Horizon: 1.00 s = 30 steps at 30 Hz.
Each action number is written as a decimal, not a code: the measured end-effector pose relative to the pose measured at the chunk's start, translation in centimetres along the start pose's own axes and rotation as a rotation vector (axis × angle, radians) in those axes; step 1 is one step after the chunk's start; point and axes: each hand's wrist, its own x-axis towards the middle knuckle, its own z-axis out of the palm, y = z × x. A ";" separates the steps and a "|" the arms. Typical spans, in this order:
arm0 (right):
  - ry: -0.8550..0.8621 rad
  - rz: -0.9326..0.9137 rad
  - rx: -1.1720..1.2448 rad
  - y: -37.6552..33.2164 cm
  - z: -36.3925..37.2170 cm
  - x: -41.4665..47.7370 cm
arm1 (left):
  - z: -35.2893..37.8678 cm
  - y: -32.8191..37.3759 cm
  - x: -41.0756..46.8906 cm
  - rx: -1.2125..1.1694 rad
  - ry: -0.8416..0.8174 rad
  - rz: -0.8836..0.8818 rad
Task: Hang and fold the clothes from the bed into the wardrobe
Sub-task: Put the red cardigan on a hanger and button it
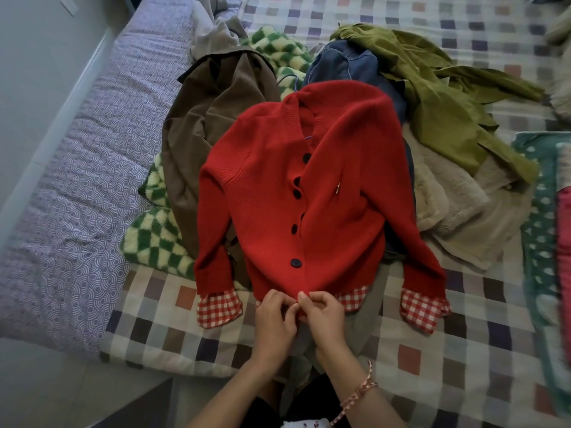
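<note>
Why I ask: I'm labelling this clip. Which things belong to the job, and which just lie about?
Job: cardigan, pinched at its hem by left hand and right hand; brown coat; green jacket; denim garment; checked fleece; beige fleece.
Lying about: bedspread; purple sheet; teal blanket.

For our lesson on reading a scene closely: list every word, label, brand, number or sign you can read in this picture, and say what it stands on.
No text can be read.
The red cardigan shows no tag or logo.
Its small metal pin is too small to show any lettering.
Red marks on the white fabric at the bottom edge are too blurred to tell.
</note>
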 end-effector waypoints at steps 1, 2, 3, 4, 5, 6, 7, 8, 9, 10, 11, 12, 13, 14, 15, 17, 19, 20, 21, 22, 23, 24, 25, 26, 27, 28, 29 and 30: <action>0.021 0.064 0.059 -0.1 0.2 0.2 | 0.0 -0.2 0.1 0.001 0.003 0.017; 0.042 0.113 0.100 -0.1 0.2 0.3 | 0.0 -0.3 0.1 -0.002 0.006 0.023; 0.062 0.139 0.123 -0.1 0.3 0.4 | 0.0 -0.3 0.1 -0.011 0.008 0.017; 0.079 0.142 0.124 0.0 0.4 0.5 | 0.0 -0.2 0.1 -0.025 0.008 0.001; 0.095 0.133 0.101 0.2 0.5 0.7 | 0.0 -0.1 0.2 -0.043 0.011 -0.023; 0.112 0.115 0.066 0.3 0.7 0.7 | 0.1 0.0 0.2 -0.064 0.021 -0.056; 0.126 0.092 0.029 0.2 0.8 0.6 | 0.1 0.0 0.3 -0.091 0.038 -0.095; 0.136 0.069 -0.011 0.2 1.0 0.4 | 0.2 0.0 0.4 -0.126 0.055 -0.138; 0.148 0.049 -0.053 0.1 1.1 0.2 | 0.2 0.0 0.4 -0.163 0.069 -0.179; 0.156 0.050 -0.080 0.0 1.2 -0.1 | 0.1 0.1 0.3 -0.190 0.079 -0.201; 0.162 0.065 -0.093 -0.1 1.3 -0.2 | 0.1 0.1 0.2 -0.195 0.084 -0.191; 0.162 0.115 -0.057 -0.1 1.3 -0.3 | 0.0 -0.1 0.0 -0.176 0.084 -0.145; 0.153 0.197 0.019 -0.4 1.3 -0.5 | -0.1 -0.3 -0.3 -0.143 0.073 -0.068; 0.138 0.296 0.111 -0.6 1.3 -0.6 | -0.2 -0.6 -0.7 -0.102 0.050 0.015; 0.128 0.371 0.182 -0.8 1.2 -0.7 | -0.3 -1.0 -1.0 -0.062 0.026 0.083; 0.109 0.426 0.225 -0.8 0.9 -1.1 | -0.4 -1.8 -1.7 -0.025 0.006 0.150; 0.069 0.411 0.228 -0.6 0.9 -1.5 | -0.4 -1.9 -2.1 -0.054 0.041 0.140; 0.028 0.376 0.230 -0.5 0.9 -1.7 | -0.5 -1.8 -2.2 -0.078 0.067 0.125; -0.018 0.331 0.247 -0.5 0.9 -1.9 | -0.6 -1.5 -2.0 -0.092 0.088 0.119; -0.059 0.279 0.267 -0.6 0.8 -2.0 | -0.6 -1.1 -1.7 -0.095 0.101 0.124; -0.084 0.229 0.271 -0.8 0.8 -2.0 | -0.7 -0.8 -1.4 -0.097 0.102 0.134; -0.083 0.182 0.248 -0.9 0.8 -1.9 | -0.7 -0.5 -1.1 -0.105 0.099 0.138; -0.059 0.149 0.210 -1.0 0.8 -1.8 | -0.7 -0.4 -0.9 -0.115 0.095 0.138; -0.016 0.133 0.177 -1.0 0.9 -1.6 | -0.8 -0.3 -0.8 -0.118 0.089 0.142; 0.033 0.128 0.153 -1.0 1.1 -1.4 | -0.7 -0.3 -0.8 -0.112 0.081 0.153; 0.074 0.130 0.142 -0.9 1.3 -1.2 | -0.7 -0.4 -0.9 -0.097 0.075 0.169; 0.109 0.139 0.137 -0.7 1.6 -1.0 | -0.7 -0.6 -0.9 -0.083 0.069 0.186; 0.133 0.152 0.146 -0.5 1.8 -0.8 | -0.7 -0.7 -0.9 -0.077 0.068 0.194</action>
